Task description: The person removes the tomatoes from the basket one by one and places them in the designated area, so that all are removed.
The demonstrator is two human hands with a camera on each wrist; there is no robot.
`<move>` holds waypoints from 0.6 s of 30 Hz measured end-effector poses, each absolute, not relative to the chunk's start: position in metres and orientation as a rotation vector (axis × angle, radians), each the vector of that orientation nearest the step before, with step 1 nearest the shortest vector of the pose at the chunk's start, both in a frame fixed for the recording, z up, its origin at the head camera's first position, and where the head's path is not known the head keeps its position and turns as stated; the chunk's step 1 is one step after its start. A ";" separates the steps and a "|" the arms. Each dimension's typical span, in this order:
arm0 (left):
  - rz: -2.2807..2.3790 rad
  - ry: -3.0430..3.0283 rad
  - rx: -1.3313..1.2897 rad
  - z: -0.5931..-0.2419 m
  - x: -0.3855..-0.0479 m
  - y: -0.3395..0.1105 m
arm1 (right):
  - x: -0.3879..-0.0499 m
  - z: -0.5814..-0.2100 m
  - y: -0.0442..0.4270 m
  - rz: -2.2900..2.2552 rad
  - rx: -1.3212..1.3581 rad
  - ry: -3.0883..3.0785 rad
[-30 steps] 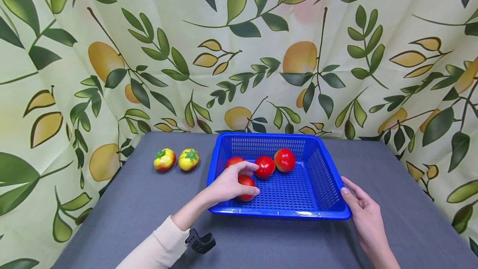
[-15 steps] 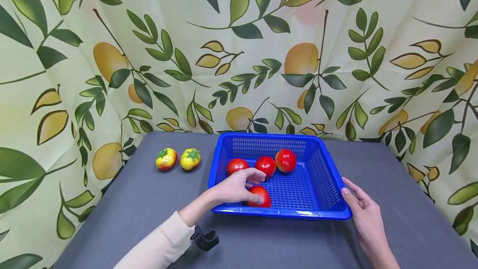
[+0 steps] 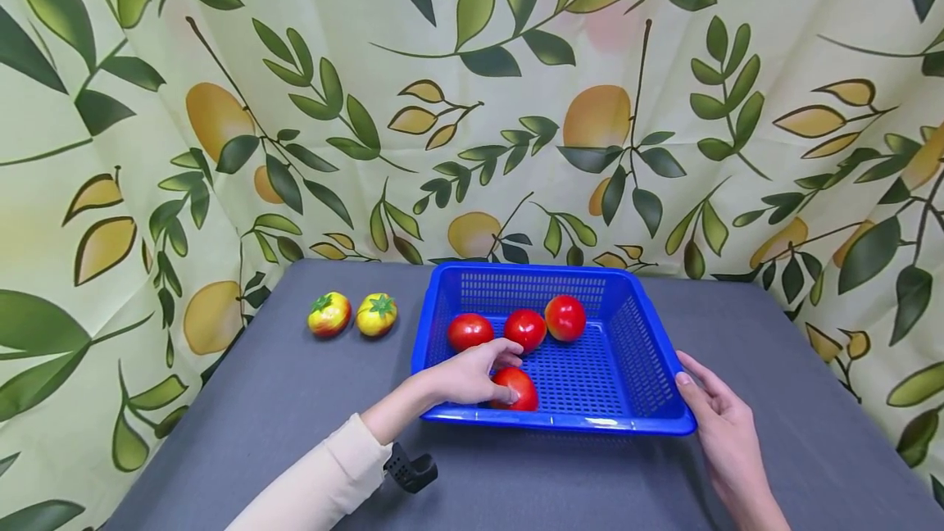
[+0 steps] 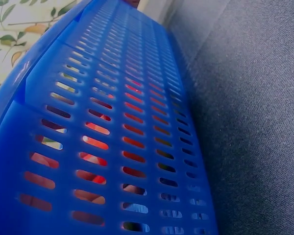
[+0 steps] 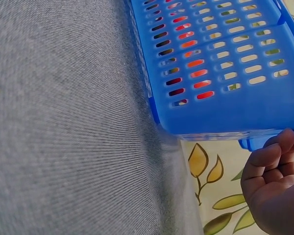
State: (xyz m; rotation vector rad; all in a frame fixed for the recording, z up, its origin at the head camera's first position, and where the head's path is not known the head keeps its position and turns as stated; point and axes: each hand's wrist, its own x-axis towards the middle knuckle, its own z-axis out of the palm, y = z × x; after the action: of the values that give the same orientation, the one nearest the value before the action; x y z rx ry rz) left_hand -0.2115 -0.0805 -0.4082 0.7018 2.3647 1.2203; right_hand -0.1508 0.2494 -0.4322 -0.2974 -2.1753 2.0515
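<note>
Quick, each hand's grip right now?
Left hand: touching the nearest red tomato; whether closed on it can't be told.
Right hand: closed, holding the blue basket.

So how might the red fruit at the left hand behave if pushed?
The red fruit would likely roll, given its rounded shape. Its shiny skin may be slippery. The raised sides of the basket would probably stop it.
</note>
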 end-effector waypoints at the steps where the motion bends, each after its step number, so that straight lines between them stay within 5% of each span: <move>1: 1.213 2.366 0.708 -0.408 -0.211 -0.080 | -0.151 -0.432 0.250 2.050 -0.296 -2.175; 18: 1.199 2.381 0.789 -0.408 -0.211 -0.081 | -0.150 -0.433 0.250 2.052 -0.250 -2.159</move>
State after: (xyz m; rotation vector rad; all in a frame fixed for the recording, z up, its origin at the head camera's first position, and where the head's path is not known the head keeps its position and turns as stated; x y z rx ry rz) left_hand -0.2108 -0.0809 -0.4083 0.7889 2.3814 1.1988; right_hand -0.1499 0.2499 -0.4327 -0.2500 -2.1594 2.0517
